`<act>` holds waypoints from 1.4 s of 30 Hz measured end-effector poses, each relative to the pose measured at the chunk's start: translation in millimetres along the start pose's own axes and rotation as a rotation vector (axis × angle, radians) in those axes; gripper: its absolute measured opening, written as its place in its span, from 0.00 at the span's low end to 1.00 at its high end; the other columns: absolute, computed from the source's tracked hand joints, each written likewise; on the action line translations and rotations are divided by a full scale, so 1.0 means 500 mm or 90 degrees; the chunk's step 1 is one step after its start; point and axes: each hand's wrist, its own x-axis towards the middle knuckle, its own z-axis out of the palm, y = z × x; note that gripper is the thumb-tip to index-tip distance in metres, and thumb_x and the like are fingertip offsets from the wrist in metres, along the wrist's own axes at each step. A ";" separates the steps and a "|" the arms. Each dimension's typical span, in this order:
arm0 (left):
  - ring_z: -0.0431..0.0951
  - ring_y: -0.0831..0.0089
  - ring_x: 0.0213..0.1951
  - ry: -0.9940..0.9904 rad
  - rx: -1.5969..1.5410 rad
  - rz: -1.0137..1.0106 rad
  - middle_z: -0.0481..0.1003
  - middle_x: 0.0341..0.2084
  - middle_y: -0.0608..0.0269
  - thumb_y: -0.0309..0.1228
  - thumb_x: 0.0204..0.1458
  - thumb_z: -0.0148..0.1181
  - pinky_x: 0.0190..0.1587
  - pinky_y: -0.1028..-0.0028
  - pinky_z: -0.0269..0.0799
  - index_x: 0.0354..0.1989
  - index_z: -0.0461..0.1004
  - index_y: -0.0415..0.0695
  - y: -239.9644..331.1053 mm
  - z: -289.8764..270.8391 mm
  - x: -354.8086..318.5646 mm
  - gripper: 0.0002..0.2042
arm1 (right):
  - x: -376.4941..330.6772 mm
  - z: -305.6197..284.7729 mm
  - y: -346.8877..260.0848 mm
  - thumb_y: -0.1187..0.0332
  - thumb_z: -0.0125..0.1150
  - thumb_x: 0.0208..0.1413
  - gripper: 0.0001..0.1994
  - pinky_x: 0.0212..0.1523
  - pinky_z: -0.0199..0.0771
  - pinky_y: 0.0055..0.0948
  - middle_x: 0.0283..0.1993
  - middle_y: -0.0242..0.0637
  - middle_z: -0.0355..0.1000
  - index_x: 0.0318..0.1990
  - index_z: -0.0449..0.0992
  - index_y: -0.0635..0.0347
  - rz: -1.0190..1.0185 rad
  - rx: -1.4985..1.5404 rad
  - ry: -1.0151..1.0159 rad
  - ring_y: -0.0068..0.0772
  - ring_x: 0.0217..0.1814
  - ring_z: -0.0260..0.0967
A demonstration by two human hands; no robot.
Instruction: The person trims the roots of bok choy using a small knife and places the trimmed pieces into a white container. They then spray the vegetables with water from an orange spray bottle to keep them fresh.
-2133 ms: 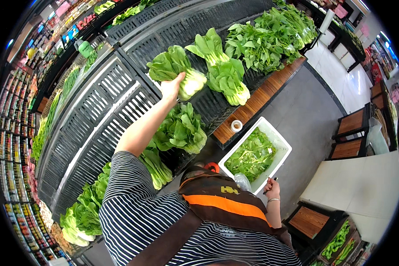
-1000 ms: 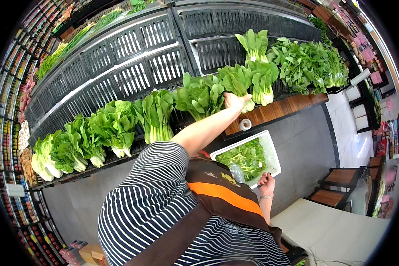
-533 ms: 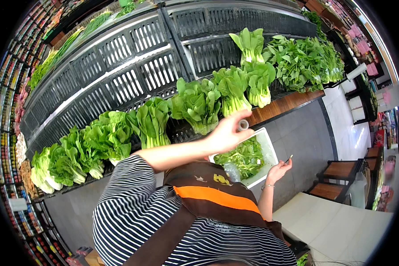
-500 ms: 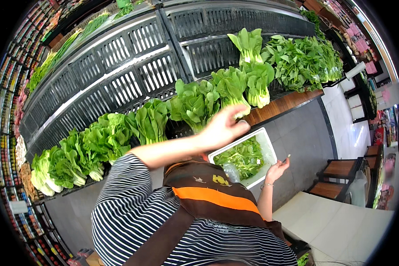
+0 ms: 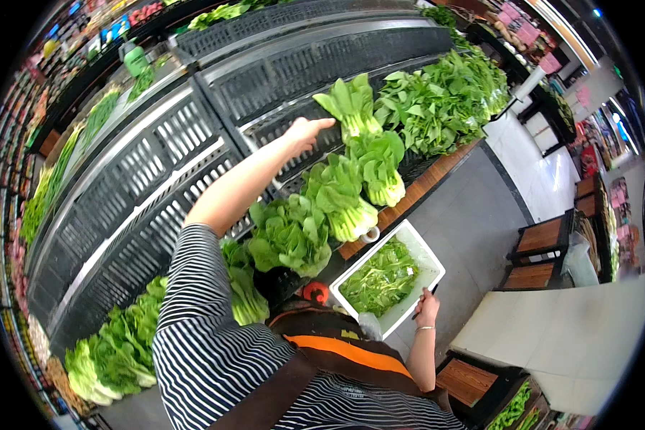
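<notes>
Raised from the white tray (image 5: 428,252), the open, empty left hand (image 5: 304,132) is stretched toward an upper bok choy bunch (image 5: 350,104), straightening seemingly next; the right hand (image 5: 428,309) is closed on a thin dark tool.

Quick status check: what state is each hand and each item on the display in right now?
left hand: open, stretched up to the top bok choy bunch, at its left edge
right hand: down low beside the white tray, holding a small dark object
white tray: part filled with loose greens
black slatted shelf: upper tiers bare
leafy greens pile: heaped at right
</notes>
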 end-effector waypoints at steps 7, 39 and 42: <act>0.41 0.43 0.69 -0.119 -0.019 -0.070 0.42 0.69 0.41 0.58 0.42 0.64 0.66 0.42 0.38 0.69 0.44 0.40 0.024 0.110 0.208 0.53 | -0.098 -0.066 0.081 0.61 0.52 0.61 0.09 0.14 0.47 0.21 0.21 0.24 0.58 0.34 0.70 0.55 0.128 0.038 0.001 0.16 0.14 0.47; 0.66 0.76 0.48 -0.419 -0.051 -0.050 0.67 0.50 0.68 0.49 0.58 0.54 0.48 0.74 0.68 0.66 0.56 0.44 -0.195 -0.060 -0.041 0.32 | -0.189 0.562 -0.199 0.63 0.77 0.31 0.39 0.44 0.72 0.39 0.42 0.48 0.72 0.53 0.62 0.65 -0.605 -0.704 -0.214 0.47 0.42 0.73; 0.68 0.67 0.55 -0.438 -0.050 -0.011 0.67 0.56 0.57 0.47 0.59 0.53 0.51 0.67 0.69 0.67 0.51 0.40 -0.197 -0.058 -0.048 0.34 | -0.184 0.555 -0.203 0.65 0.75 0.33 0.34 0.40 0.74 0.38 0.38 0.46 0.74 0.50 0.64 0.65 -0.597 -0.661 -0.225 0.46 0.37 0.75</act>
